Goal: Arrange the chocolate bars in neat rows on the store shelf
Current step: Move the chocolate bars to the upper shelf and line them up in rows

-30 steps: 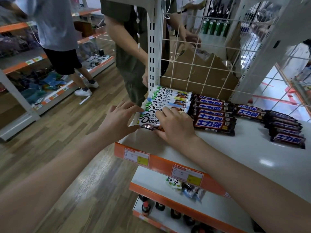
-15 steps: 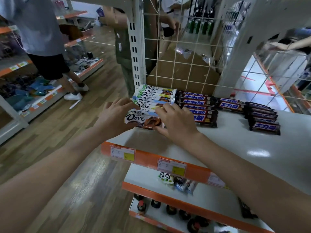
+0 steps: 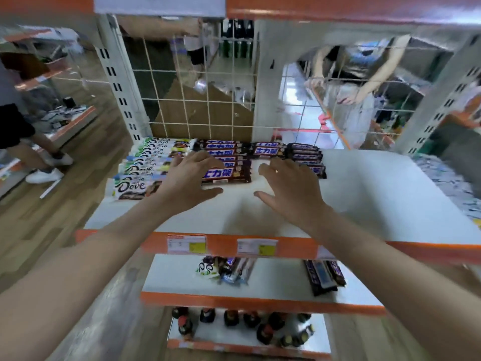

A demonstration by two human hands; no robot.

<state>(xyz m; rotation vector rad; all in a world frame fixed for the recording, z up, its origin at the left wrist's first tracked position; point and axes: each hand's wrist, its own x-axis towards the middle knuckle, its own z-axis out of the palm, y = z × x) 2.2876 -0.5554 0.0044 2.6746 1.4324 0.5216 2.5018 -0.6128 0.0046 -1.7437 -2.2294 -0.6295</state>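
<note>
Two bare hands reach out over the white store shelf [image 3: 364, 194] in the head view, both spread open with the fingers splayed and nothing gripped in either. The left hand [image 3: 188, 182] hovers over the seam between two rows of bars, its fingertips above the near end of the dark row; whether they touch the wrappers cannot be told through the motion blur. The right hand [image 3: 290, 187] is held palm down over bare shelf just right of that row, with its fingertips near the rightmost stack. The chocolate bars sit toward the back left of the shelf, against the wire grid panel [image 3: 197, 100]. At the far left lies a row of white Dove bars [image 3: 145, 168], stacked front to back, the nearest one showing its logo clearly. Just beside them is a row of dark brown bars with blue lettering [image 3: 226, 173], laid the same way and touching the Dove row. Behind and to the right sit a short pair of similar dark bars [image 3: 268, 151], and then a further dark stack [image 3: 305, 157] partly hidden by the right hand. Orange edging with two price tags [image 3: 256, 246] runs along the shelf front. On the lower shelf [image 3: 283, 280] lie a loose heap of mixed bars [image 3: 223, 269] and a few dark bars [image 3: 325, 277] well apart from it. Beneath that, dark bottles [image 3: 250, 321] stand on the bottom shelf. Other people show, blurred, beyond the grid and at the left.
</note>
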